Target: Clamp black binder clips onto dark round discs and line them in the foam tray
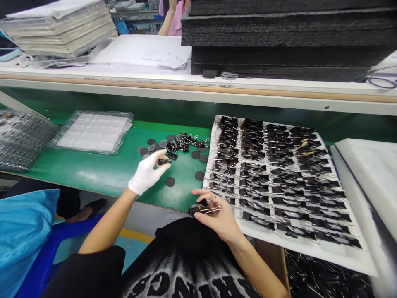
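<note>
My left hand [149, 169], in a white glove, pinches a small black binder clip [164, 162] above the green bench. Bare and curled, my right hand [215, 215] grips a binder clip [209, 208] with silver wire handles, its jaws at some round dark discs [193, 210]; how many discs, I cannot tell. Beyond my left hand lie a loose heap of black binder clips [182, 142] and several round discs [151, 142], some black, some greyish. A single black disc [170, 182] rests on the bench between my hands.
To the right, a white foam sheet [237, 211] carries rows of clips with discs. Clear plastic trays [93, 130] stand at the left. A shelf [139, 85] crosses above the bench, bearing black foam slabs [279, 33]. Below right is a box of black clips [325, 275].
</note>
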### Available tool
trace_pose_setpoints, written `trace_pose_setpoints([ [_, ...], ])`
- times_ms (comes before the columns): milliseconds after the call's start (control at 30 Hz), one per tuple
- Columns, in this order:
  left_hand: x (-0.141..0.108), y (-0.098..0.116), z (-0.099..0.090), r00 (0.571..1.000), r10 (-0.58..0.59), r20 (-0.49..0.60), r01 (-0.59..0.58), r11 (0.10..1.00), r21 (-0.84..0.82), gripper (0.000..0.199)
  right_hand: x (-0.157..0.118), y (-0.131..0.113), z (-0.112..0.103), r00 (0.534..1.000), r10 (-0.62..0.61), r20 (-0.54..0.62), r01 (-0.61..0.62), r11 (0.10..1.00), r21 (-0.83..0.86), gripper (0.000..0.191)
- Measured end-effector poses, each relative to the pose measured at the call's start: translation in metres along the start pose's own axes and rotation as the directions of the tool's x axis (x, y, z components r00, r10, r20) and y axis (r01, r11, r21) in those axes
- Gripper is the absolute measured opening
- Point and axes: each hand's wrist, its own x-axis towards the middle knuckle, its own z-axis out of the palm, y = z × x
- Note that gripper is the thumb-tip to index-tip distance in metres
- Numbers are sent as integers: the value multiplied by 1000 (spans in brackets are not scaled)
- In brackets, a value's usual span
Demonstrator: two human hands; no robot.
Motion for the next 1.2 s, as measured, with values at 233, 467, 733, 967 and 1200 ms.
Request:
trace_pose_setpoints([
  [233, -40, 93, 7, 965, 13, 261, 78, 939, -334, 51, 8, 1, 2, 998, -14, 66, 20, 996, -92, 33],
  [467, -46, 102, 29, 999, 32, 20, -27, 975, -220, 47, -2, 8, -3, 999, -46, 23, 47, 997, -56, 35],
  [733, -51, 101, 34, 958, 102, 269, -128, 989, 79, 30, -1, 5, -3, 997, -23, 67, 26, 999, -35, 43],
  [967, -56, 103, 24, 927, -114, 358, 130, 991, -23, 18, -5, 8, -12, 1000, -25, -11, 24, 994, -103, 40],
  [1200, -61, 95, 21, 896, -88, 436, 156, 980, -122, 28, 1, -2, -17, 997, 0, 82, 13, 987, -163, 32],
])
